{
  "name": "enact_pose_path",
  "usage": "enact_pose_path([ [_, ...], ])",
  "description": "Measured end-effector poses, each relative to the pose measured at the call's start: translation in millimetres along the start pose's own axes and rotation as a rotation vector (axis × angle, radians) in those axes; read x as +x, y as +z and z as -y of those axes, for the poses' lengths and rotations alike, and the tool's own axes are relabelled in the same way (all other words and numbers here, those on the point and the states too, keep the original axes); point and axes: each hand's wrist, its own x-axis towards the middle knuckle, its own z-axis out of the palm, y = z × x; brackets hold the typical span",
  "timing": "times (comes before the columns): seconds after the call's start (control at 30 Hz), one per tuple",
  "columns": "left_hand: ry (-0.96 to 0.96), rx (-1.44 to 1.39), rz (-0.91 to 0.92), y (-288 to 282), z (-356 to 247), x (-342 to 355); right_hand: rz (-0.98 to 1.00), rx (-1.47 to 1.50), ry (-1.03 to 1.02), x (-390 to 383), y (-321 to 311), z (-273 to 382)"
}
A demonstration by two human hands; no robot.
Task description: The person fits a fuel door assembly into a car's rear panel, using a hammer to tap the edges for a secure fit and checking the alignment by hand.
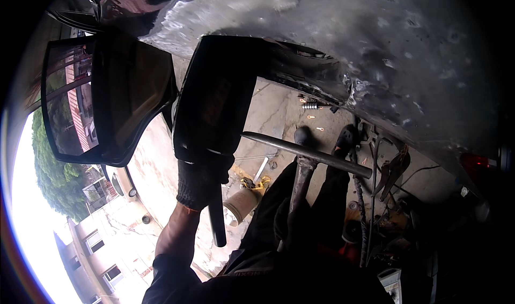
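My left hand (201, 182), in a dark knit glove, is closed around a dark metal bar (218, 226) whose end sticks out below the fist. The fist is up against the lower end of a black car body panel (214, 95), and the bar's other end is hidden there. My right hand (281, 221), dark and in shadow, grips the handle of a long-headed body hammer (332, 161). One narrow end of the hammer head points left, close to the panel's lower right edge. I cannot tell whether they touch.
Bare sanded metal bodywork (386, 52) curves overhead, with a wheel arch below. An open car door (107, 100) hangs at the left. On the concrete floor are a coil spring (309, 106), orange-ringed pieces and a bucket (240, 205). Cables and metal parts (375, 170) stand at the right.
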Motion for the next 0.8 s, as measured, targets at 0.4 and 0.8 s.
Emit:
enact_pose_path([
  [0.4, 0.024, 0.153, -0.011, -3.9, 7.9, 0.2, -0.117, 0.11, 0.636, 5.9, -42.6, 51.5],
  [0.8, 0.063, 0.205, 0.004, -5.1, 3.0, 0.1, 0.289, -0.504, -0.467, -27.5, 108.7, 67.8],
])
